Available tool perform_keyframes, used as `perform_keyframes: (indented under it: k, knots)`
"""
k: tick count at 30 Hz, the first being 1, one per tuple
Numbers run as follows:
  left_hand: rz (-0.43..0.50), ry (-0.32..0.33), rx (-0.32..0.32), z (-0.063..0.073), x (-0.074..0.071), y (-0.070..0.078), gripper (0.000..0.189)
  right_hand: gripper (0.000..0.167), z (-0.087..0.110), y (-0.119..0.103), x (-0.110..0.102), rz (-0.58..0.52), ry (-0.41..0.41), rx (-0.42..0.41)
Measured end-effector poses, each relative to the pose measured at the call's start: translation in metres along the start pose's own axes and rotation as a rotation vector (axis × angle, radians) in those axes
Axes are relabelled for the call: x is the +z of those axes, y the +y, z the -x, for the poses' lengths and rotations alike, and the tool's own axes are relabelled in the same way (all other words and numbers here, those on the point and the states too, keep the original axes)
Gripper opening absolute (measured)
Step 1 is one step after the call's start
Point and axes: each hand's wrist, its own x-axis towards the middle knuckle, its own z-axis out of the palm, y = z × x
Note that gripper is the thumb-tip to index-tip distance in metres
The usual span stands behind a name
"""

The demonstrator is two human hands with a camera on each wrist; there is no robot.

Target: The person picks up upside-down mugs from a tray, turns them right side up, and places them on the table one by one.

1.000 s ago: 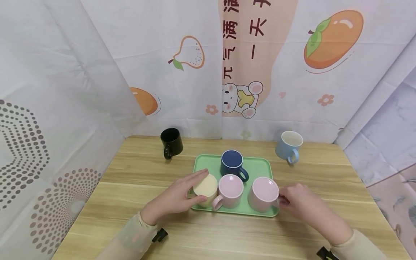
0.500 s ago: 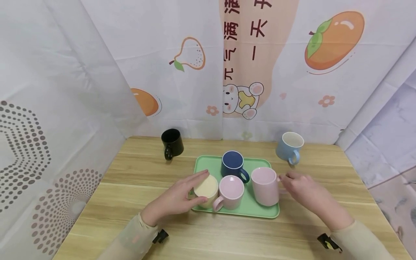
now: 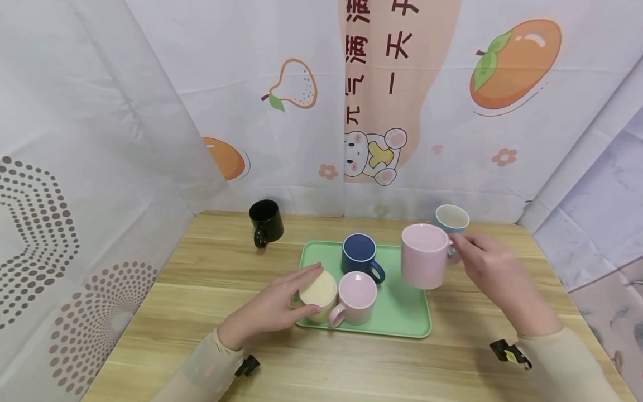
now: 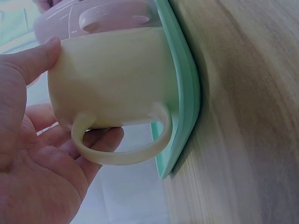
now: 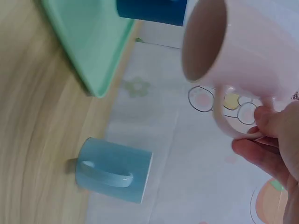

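My left hand (image 3: 273, 301) grips a pale yellow mug (image 3: 319, 287) at the left front corner of a green tray (image 3: 402, 321). In the left wrist view, the thumb lies at the mug's rim and the fingers round its far side; the handle (image 4: 126, 157) is free. A pink mug (image 3: 424, 259) hangs above the tray's right side, upright, its handle pinched by my right hand (image 3: 484, 268). The right wrist view shows the thumb and fingers on that handle (image 5: 226, 119). A second pink mug (image 3: 357, 296) stands beside the yellow one. Behind it is a navy mug (image 3: 359, 254).
At the back left of the wooden table (image 3: 211, 285) stands a black mug (image 3: 267, 224). A light blue mug (image 3: 452, 216) stands at the back right, partly hidden by the lifted pink mug and right hand. A printed curtain (image 3: 301, 139) hangs behind the table.
My right hand has lifted the pink mug from the tray's right front, moving it up, back and slightly right. My left hand stays on the yellow mug.
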Motion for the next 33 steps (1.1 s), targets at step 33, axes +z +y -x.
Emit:
perform_keyframes:
  k: [33]
  knots:
    - [-0.005,-0.029,-0.008,-0.004,-0.003,0.0,0.08,0.02,-0.017,-0.039,0.058,-0.518,0.169,0.724]
